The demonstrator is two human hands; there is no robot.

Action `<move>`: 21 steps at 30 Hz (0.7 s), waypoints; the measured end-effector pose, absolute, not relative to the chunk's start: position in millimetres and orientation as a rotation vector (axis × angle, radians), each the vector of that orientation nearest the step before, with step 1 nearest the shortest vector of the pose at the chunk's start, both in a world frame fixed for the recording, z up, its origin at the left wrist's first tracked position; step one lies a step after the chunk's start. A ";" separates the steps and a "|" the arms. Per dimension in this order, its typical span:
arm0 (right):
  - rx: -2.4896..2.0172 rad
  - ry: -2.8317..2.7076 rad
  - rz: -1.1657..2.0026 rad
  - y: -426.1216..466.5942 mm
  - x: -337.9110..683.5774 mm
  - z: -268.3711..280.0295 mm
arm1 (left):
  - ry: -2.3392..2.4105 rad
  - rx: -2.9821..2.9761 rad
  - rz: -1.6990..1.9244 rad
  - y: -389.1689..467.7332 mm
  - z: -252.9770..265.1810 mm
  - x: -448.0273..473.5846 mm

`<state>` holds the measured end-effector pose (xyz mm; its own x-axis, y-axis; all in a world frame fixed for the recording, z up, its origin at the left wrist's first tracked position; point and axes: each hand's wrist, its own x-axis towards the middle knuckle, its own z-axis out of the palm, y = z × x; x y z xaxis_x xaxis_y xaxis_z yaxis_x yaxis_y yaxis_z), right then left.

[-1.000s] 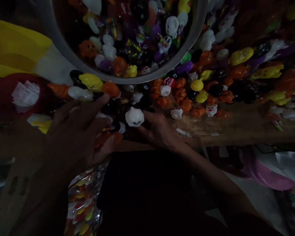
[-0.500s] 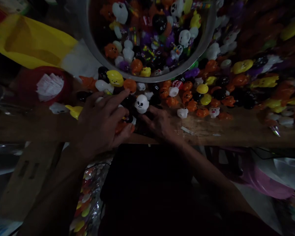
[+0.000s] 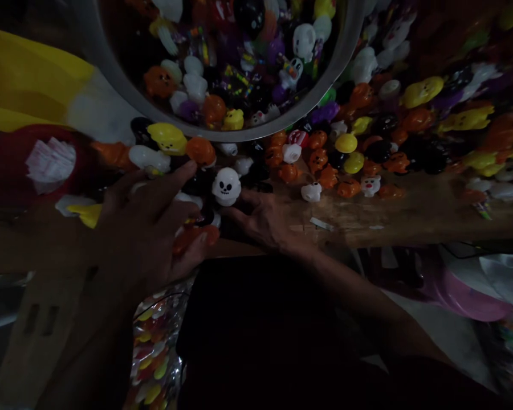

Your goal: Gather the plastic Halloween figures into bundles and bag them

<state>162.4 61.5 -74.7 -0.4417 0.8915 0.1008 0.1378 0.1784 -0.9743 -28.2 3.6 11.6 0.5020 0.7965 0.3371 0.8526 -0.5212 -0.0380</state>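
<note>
A white plastic skull head (image 3: 227, 187) with a black face stands upright in front of me. My right hand (image 3: 263, 221) is closed at its lower right side, thumb and forefinger against it. On the left, my left hand (image 3: 147, 222) curls over several small pieces. An orange plastic piece (image 3: 194, 239) lies between its thumb and fingers. The left forefinger reaches out close to an orange rounded piece (image 3: 200, 151). Beside that lies a yellow figure head (image 3: 167, 138). Dim light hides what is under the left palm.
A large metal basin (image 3: 243, 135) of figures and wrapped candy stands behind my hands. Several figures, including a white one (image 3: 311, 192), spread over the wooden table (image 3: 350, 222) on the right. A red bowl (image 3: 8, 165) holds a stack of small papers (image 3: 51, 162). A pink tub (image 3: 465, 296) is below.
The view has shifted, so the basin and table pieces sit further left. Both hands keep nearly the same hold beside the skull head and the orange piece.
</note>
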 end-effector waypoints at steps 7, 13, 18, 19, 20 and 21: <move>-0.901 -1.953 1.034 48.3 165.5 -88.0 | -1.407 -2.574 -0.507 4.1 10.0 -29.5; -0.826 -2.245 0.787 52.7 167.3 -92.6 | -1.523 -2.557 -0.483 5.6 16.5 -16.8; -0.750 -2.343 0.824 64.2 173.4 -85.5 | -1.581 -2.491 -0.468 0.5 22.4 -4.2; -0.728 -2.343 0.861 66.7 175.1 -82.6 | -1.598 -2.462 -0.487 -0.5 22.6 -0.8; -0.701 -2.348 0.901 69.3 176.9 -79.5 | -1.606 -2.437 -0.513 -0.9 22.3 2.9; -0.669 -2.364 0.946 71.9 178.8 -76.5 | -1.609 -2.414 -0.546 -0.5 21.5 6.8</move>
<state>178.8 71.9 -76.5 -0.7524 0.6024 0.2665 0.2525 0.6374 -0.7280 6.8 -0.5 21.5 0.3433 0.8485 0.4028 0.9183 -0.3932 0.0458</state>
